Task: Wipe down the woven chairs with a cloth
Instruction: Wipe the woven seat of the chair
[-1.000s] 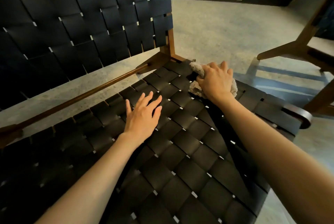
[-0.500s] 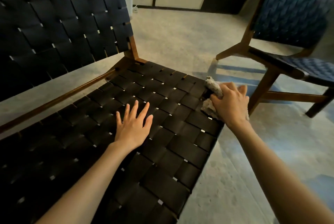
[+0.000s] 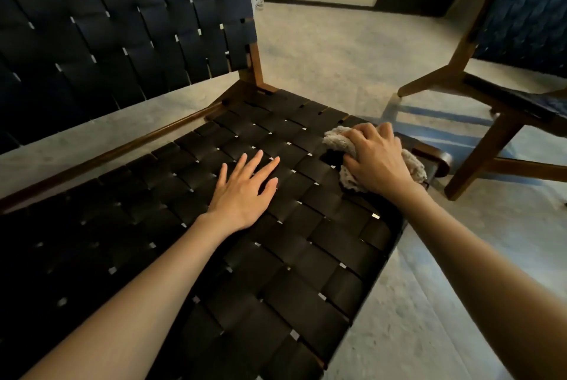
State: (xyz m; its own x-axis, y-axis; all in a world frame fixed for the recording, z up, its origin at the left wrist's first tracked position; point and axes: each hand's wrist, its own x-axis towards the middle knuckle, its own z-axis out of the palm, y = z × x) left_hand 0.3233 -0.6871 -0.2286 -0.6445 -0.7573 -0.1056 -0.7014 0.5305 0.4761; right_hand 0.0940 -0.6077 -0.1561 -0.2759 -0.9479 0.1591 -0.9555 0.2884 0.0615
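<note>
A black woven chair seat (image 3: 276, 257) on a brown wooden frame fills the lower part of the view, with its woven backrest (image 3: 122, 26) at the upper left. My left hand (image 3: 245, 192) lies flat on the seat's middle, fingers spread, holding nothing. My right hand (image 3: 376, 158) presses a crumpled beige cloth (image 3: 336, 138) onto the seat's right side, close to the rounded wooden front corner (image 3: 441, 160). The hand covers most of the cloth.
A second woven chair (image 3: 515, 30) with blue straps and a wooden frame stands at the right, its legs close to the first chair's corner. Grey concrete floor (image 3: 337, 51) lies between and behind the chairs. A wall with a dark door is at the back.
My right hand has slid the cloth along the seat's right side, from the rear corner toward the front corner. The left hand stays flat on the seat. The view has shifted.
</note>
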